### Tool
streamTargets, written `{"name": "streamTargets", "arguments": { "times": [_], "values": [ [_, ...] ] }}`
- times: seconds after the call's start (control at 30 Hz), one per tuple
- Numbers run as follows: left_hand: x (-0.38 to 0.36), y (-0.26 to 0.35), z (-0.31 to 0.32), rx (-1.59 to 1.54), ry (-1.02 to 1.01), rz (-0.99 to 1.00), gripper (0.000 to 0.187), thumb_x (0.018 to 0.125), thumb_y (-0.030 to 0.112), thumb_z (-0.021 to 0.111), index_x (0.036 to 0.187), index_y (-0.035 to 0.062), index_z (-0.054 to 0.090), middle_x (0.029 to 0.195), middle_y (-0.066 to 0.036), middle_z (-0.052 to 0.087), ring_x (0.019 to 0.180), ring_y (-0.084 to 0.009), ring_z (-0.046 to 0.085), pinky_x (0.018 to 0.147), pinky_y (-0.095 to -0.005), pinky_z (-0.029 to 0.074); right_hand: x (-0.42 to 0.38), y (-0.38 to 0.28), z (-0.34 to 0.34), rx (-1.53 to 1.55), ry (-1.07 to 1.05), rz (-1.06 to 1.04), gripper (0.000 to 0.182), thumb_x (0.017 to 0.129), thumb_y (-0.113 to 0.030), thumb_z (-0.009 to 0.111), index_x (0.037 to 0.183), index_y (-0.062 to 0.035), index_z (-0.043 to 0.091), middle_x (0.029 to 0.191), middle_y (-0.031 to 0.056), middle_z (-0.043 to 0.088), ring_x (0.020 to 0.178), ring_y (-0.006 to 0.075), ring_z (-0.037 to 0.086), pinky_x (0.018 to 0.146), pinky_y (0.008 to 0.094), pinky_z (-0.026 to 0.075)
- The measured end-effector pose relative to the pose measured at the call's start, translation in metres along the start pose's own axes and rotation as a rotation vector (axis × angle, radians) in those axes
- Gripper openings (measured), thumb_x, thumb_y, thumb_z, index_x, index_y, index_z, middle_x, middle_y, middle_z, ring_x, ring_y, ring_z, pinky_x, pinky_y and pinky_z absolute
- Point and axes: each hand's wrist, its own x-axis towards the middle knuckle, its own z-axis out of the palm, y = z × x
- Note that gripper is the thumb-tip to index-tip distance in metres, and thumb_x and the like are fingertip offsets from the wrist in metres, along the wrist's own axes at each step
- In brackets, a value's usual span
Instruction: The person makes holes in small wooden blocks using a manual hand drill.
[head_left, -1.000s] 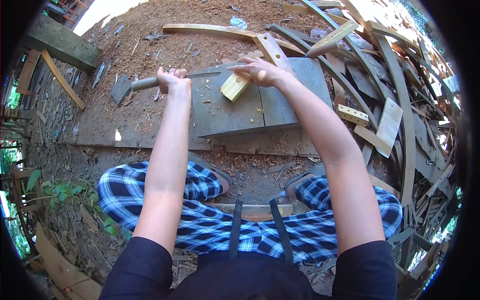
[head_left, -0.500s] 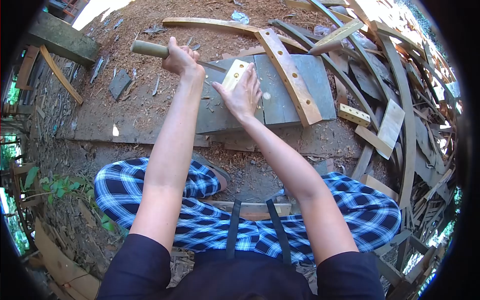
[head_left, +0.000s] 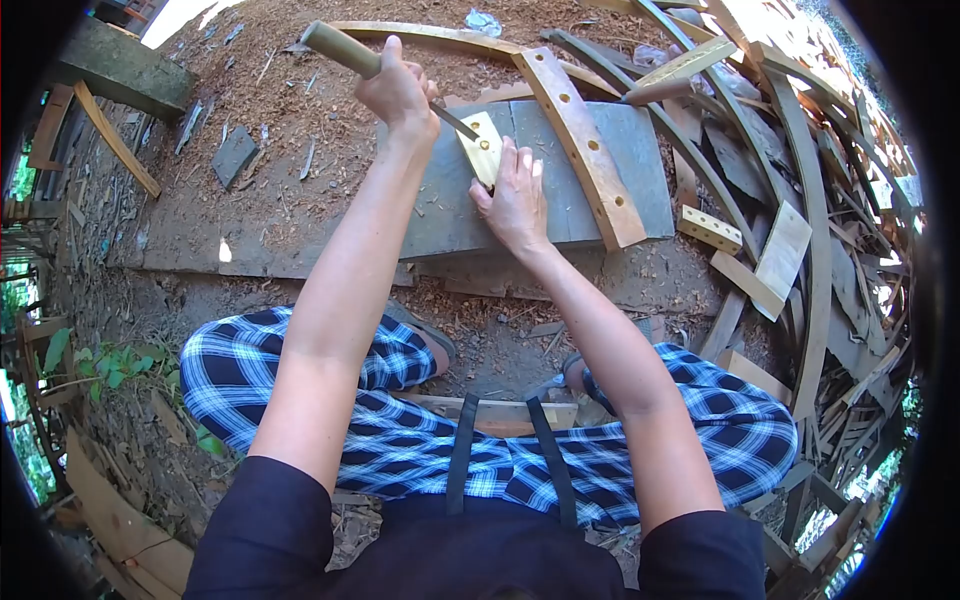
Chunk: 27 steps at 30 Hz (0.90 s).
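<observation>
My left hand [head_left: 397,95] is closed round a narrow-bladed tool with a thick, round wooden handle [head_left: 342,48]. Its dark metal blade [head_left: 455,122] slants down to the right, the tip right at the upper end of a small pale wooden block [head_left: 480,145]. Drilled holes show in the top face of this block. My right hand [head_left: 517,198] grips the block's near end and right side, thumb at the lower left, and hides part of it. Both hands are over a grey wooden slab [head_left: 435,215] on the ground.
A curved board with several holes [head_left: 590,150] lies across the slab, right of my right hand. Further right are a drilled block [head_left: 709,229], a pale offcut [head_left: 783,258] and a heap of curved wood strips [head_left: 815,250]. Wood shavings [head_left: 270,90] cover the ground behind.
My left hand and the tool have moved right and up, the handle now tilted more steeply. My right hand has shifted right and down, and the block is turned, showing more of its top.
</observation>
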Motion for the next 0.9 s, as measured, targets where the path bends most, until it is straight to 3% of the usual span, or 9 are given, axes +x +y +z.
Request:
{"name": "streamTargets", "arguments": {
  "times": [0.23, 0.33, 0.4, 0.6, 0.7, 0.8, 0.83, 0.9],
  "values": [
    [0.005, -0.011, 0.007, 0.104, -0.010, -0.009, 0.033, 0.094, 0.019, 0.061, 0.076, 0.0087, 0.035, 0.053, 0.004, 0.033, 0.037, -0.0056, 0.027, 0.036, -0.0258, 0.019, -0.001, 0.003, 0.001, -0.004, 0.018, -0.023, 0.077, 0.073, -0.024, 0.077, 0.134, 0.0035, 0.037, 0.115, 0.0194, 0.049, 0.105, 0.0357, 0.050, 0.090, 0.0417, 0.049],
    [0.009, -0.016, 0.008, 0.122, -0.018, 0.003, 0.032, 0.094, 0.019, 0.061, 0.078, 0.0078, 0.036, 0.054, 0.003, 0.034, 0.038, -0.0055, 0.028, 0.036, -0.0258, 0.019, -0.001, 0.003, 0.002, 0.049, 0.014, -0.026, 0.074, 0.077, -0.024, 0.072, 0.135, 0.0028, 0.037, 0.113, 0.0213, 0.048, 0.106, 0.0391, 0.050, 0.091, 0.0458, 0.047],
    [0.013, -0.018, 0.008, 0.119, -0.030, 0.002, 0.031, 0.094, 0.018, 0.061, 0.080, 0.0075, 0.036, 0.054, 0.003, 0.034, 0.038, -0.0055, 0.029, 0.035, -0.0259, 0.020, 0.000, 0.003, 0.002, -0.002, 0.029, -0.022, 0.076, 0.072, -0.023, 0.076, 0.133, 0.0028, 0.039, 0.113, 0.0195, 0.050, 0.103, 0.0355, 0.051, 0.089, 0.0419, 0.049],
    [0.018, -0.021, 0.010, 0.175, 0.019, -0.016, 0.028, 0.093, 0.016, 0.062, 0.081, 0.0072, 0.038, 0.055, 0.003, 0.037, 0.038, -0.0062, 0.031, 0.035, -0.0263, 0.021, -0.001, 0.003, 0.002, -0.003, 0.035, -0.031, 0.075, 0.071, -0.023, 0.077, 0.132, 0.0026, 0.039, 0.112, 0.0194, 0.049, 0.102, 0.0355, 0.052, 0.088, 0.0424, 0.049],
    [0.018, -0.028, 0.011, 0.229, 0.052, 0.057, 0.024, 0.092, 0.015, 0.062, 0.083, 0.0066, 0.041, 0.054, 0.001, 0.040, 0.037, -0.0071, 0.034, 0.033, -0.0264, 0.024, -0.001, 0.001, 0.000, 0.050, -0.005, 0.009, 0.071, 0.076, -0.022, 0.072, 0.134, 0.0000, 0.037, 0.114, 0.0202, 0.048, 0.106, 0.0385, 0.050, 0.090, 0.0460, 0.047],
    [0.022, -0.042, 0.010, 0.280, -0.096, 0.348, 0.023, 0.091, 0.015, 0.063, 0.082, 0.0028, 0.046, 0.051, -0.001, 0.045, 0.035, -0.0091, 0.040, 0.030, -0.0258, 0.028, 0.000, -0.001, -0.002, 0.044, -0.039, 0.018, 0.075, 0.077, -0.024, 0.074, 0.136, 0.0010, 0.035, 0.116, 0.0204, 0.047, 0.106, 0.0386, 0.050, 0.091, 0.0460, 0.047],
    [0.023, -0.045, 0.012, 0.274, -0.096, 0.354, 0.023, 0.091, 0.015, 0.063, 0.082, 0.0028, 0.046, 0.051, -0.001, 0.045, 0.035, -0.0091, 0.040, 0.030, -0.0258, 0.028, 0.000, 0.000, -0.005, 0.044, -0.035, 0.011, 0.075, 0.077, -0.024, 0.074, 0.136, 0.0010, 0.035, 0.116, 0.0204, 0.047, 0.106, 0.0386, 0.050, 0.091, 0.0460, 0.047],
    [0.028, -0.052, 0.011, 0.388, -0.127, 0.330, 0.023, 0.087, 0.013, 0.066, 0.072, 0.0013, 0.054, 0.062, -0.004, 0.057, 0.054, -0.0148, 0.057, 0.053, -0.0316, 0.044, 0.002, 0.002, -0.011, 0.015, -0.116, -0.028, 0.074, 0.083, -0.033, 0.071, 0.137, 0.0025, 0.035, 0.119, 0.0209, 0.049, 0.106, 0.0375, 0.051, 0.093, 0.0459, 0.045]
  ]
}}
